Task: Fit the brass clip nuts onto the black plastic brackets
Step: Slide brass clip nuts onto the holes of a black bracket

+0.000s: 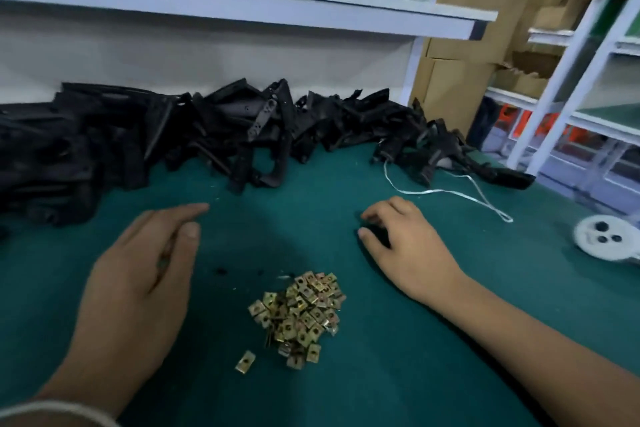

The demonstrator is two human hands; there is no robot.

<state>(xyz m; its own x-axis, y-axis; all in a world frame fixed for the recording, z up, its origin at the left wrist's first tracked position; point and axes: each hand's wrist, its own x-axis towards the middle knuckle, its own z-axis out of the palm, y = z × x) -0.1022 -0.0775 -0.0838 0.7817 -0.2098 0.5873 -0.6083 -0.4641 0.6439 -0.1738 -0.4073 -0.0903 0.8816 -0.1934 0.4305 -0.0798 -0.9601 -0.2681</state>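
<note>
Brass clip nuts (298,317) heaped between both hands, left hand (138,274) flat, right hand (401,246) curled, grip unclear

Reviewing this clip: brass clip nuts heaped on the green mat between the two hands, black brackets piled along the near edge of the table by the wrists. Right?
Not quite. The head view shows the black brackets piled along the far side of the green mat, under the shelf. The brass clip nuts do lie heaped between the left hand and right hand.

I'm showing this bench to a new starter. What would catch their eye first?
Most likely the heap of brass clip nuts near the front of the green mat, between the left hand and right hand. Behind them, a long pile of black plastic brackets lines the back wall.
</note>
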